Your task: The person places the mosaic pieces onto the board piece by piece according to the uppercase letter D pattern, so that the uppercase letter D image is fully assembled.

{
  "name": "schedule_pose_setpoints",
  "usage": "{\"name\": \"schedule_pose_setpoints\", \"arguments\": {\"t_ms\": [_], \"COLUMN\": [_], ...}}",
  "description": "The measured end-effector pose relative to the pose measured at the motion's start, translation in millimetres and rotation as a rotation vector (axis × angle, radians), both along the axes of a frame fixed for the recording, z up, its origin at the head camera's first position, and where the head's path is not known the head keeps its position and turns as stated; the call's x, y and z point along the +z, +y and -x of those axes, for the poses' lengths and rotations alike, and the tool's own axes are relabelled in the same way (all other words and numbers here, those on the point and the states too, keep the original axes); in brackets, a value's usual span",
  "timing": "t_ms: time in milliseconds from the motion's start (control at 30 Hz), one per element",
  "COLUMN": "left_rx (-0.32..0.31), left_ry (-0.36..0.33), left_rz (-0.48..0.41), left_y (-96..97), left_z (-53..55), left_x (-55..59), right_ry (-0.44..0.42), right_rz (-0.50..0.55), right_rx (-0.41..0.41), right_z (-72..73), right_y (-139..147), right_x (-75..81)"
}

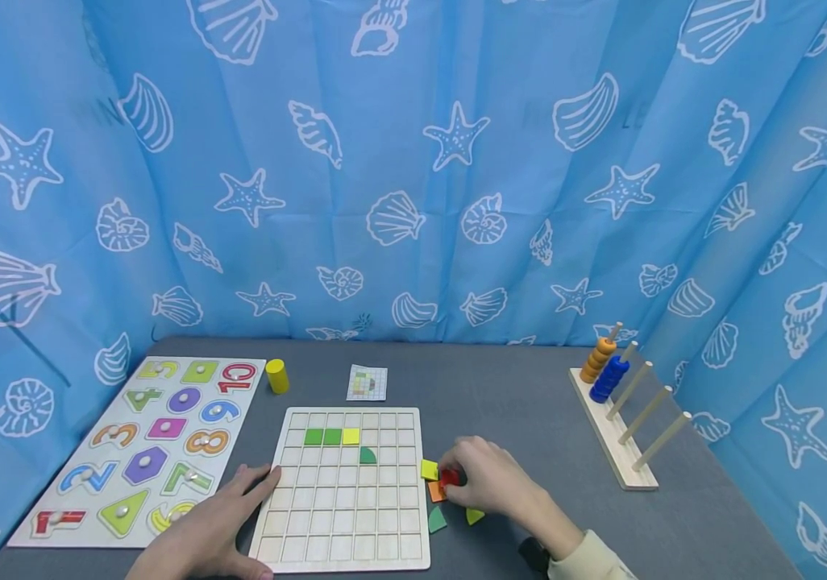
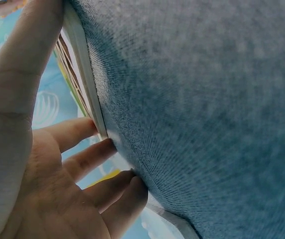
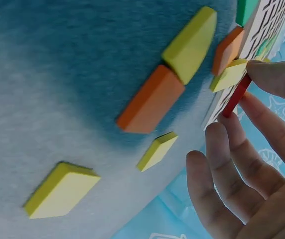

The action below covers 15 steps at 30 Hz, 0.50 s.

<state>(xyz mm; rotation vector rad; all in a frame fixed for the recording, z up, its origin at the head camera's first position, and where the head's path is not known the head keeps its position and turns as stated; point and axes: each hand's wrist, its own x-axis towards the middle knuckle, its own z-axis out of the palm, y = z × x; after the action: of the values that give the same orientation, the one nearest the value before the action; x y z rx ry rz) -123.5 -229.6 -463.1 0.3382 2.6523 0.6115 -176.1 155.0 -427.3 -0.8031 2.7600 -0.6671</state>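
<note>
My right hand pinches a red tile between thumb and fingertips, just off the right edge of a wooden grid board. Close by lie a yellow tile, an orange tile, a green tile and a yellow-green tile. On the board are two green squares, a yellow square and a green quarter-circle. My left hand touches the board's left edge with fingers extended, its thumb by the near left corner.
A number and shape puzzle lies at the left, with a yellow cylinder beside it. Behind the board is a small pattern card. A peg stand with orange and blue rings stands at the right. A blue shell-print curtain hangs behind.
</note>
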Motion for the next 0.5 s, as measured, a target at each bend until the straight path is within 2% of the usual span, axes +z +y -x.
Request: {"name": "schedule_pose_setpoints", "arguments": {"t_ms": [200,500], "left_rx": [-0.004,-0.002], "left_ry": [0.011,0.010], "left_rz": [-0.001,-0.003], "left_y": [0.6,0.0], "left_z": [-0.7,0.4], "left_x": [0.7,-1.7], "right_ry": [0.022,0.055], "right_rz": [0.033,0.030], "right_rx": [0.029,0.040], "right_z": [1.2,3.2], "right_y": [-9.7,-32.5], "right_x": [2.4,5.6]}}
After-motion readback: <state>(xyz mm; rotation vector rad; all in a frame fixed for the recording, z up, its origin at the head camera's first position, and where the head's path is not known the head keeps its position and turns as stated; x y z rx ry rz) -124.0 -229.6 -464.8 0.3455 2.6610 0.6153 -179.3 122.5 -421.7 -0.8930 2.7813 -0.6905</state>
